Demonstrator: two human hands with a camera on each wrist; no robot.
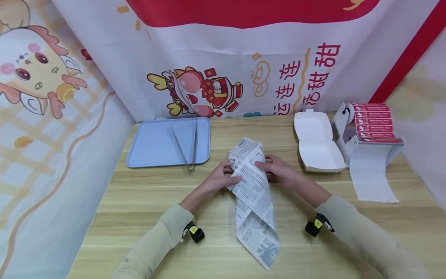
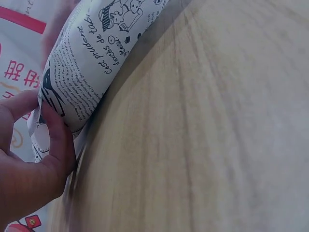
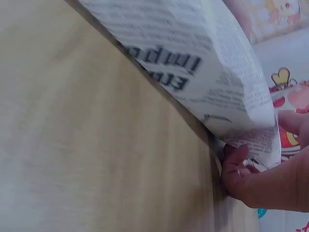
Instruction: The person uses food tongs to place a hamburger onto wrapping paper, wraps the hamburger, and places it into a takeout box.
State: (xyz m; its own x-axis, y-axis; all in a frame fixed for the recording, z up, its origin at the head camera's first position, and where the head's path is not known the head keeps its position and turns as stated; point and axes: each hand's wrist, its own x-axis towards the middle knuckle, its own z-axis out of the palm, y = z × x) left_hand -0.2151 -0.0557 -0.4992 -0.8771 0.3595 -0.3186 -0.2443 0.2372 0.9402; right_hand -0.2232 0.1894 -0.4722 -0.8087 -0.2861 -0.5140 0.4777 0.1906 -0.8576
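A sheet of newsprint wrapping paper (image 1: pixel 253 182) is folded into a long bundle at the middle of the table, its lower end open in a loose flap. My left hand (image 1: pixel 217 179) pinches its left edge near the upper end, the thumb lying on top. On the opposite side my right hand (image 1: pixel 280 170) grips the right edge, thumb above and fingers partly hidden beneath. Up close in the left wrist view, the printed paper (image 2: pixel 87 63) bulges between thumb and fingers. Whatever the wrap contains is hidden.
A blue tray (image 1: pixel 156 143) with metal tongs (image 1: pixel 184 149) across its front edge lies at the back left. At the back right are an opened white takeaway box (image 1: pixel 318 149) and a dispenser (image 1: pixel 343 133) with a roll of red labels (image 1: pixel 374 118). A printed cloth (image 1: pixel 216 50) hangs behind.
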